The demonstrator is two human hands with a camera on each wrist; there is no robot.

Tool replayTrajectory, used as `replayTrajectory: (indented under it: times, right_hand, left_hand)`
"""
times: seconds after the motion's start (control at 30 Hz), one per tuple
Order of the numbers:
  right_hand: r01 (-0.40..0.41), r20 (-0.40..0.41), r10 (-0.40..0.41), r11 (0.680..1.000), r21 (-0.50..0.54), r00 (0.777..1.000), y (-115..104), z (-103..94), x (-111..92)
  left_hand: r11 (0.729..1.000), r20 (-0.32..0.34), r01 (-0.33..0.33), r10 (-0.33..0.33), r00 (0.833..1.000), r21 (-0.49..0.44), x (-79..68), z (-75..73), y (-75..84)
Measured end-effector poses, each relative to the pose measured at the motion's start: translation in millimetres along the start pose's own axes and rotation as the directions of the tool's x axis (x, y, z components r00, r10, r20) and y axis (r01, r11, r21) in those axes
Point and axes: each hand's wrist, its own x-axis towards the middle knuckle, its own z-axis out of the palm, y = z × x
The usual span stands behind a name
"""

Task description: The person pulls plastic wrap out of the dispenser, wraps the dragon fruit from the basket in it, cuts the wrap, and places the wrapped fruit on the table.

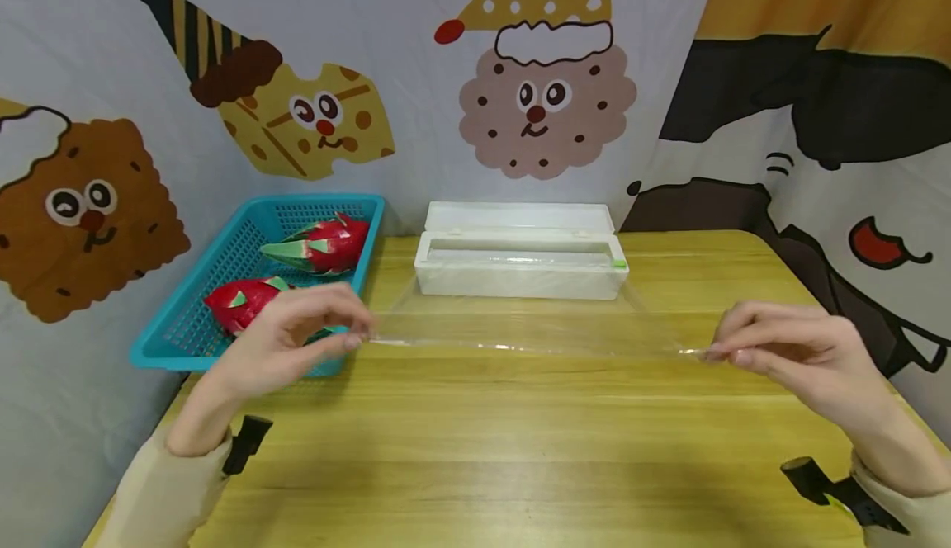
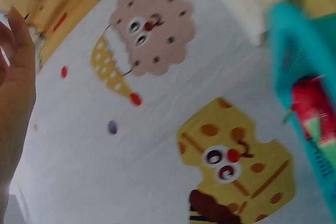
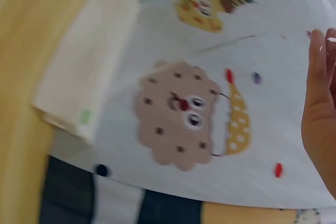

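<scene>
A clear sheet of plastic wrap (image 1: 520, 325) stretches from the white wrap dispenser box (image 1: 520, 278) toward the person. The left hand (image 1: 297, 329) pinches its left front corner between thumb and fingers. At the opposite corner, the right hand (image 1: 806, 350) pinches the film the same way. The sheet's front edge runs taut between them, over the wooden table. Behind the film, the box stands with its lid raised and a roll visible inside. Each wrist view catches only part of its hand, at the left edge for the left hand (image 2: 16, 72) and at the right edge for the right hand (image 3: 319, 98).
Beside the left hand, a blue plastic basket (image 1: 215, 267) holds two red dragon fruits (image 1: 338, 244) with green-tipped scales. A cloth with cartoon prints (image 1: 423, 119) hangs behind the wooden table (image 1: 520, 457). Dark camera mounts (image 1: 248, 442) sit on both wrists.
</scene>
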Motion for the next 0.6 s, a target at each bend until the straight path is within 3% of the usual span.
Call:
replayTrajectory:
  times: [0.13, 0.27, 0.47, 0.6]
  right_hand:
    - [-0.08, 0.152, 0.061, 0.99, 0.117, 0.986, 14.8, 6.8, -21.8]
    - [-0.187, 0.258, 0.162, 0.979, 0.076, 0.952, 33.7, 11.7, -46.8]
    - [-0.279, 0.358, 0.27, 0.96, -0.026, 0.894, 61.6, 20.6, -78.3]
    - [-0.317, 0.424, 0.316, 0.946, -0.072, 0.849, 75.0, 28.7, -90.2]
  left_hand:
    - [0.999, 0.087, 0.033, -0.033, 0.996, -0.005, -21.8, 15.5, -5.3]
    - [0.994, 0.174, 0.111, -0.106, 0.979, -0.02, -40.3, 31.9, -14.1]
    - [0.97, 0.298, 0.243, -0.23, 0.926, -0.005, -62.2, 52.3, -34.3]
    - [0.96, 0.358, 0.275, -0.275, 0.892, 0.053, -73.2, 64.5, -48.2]
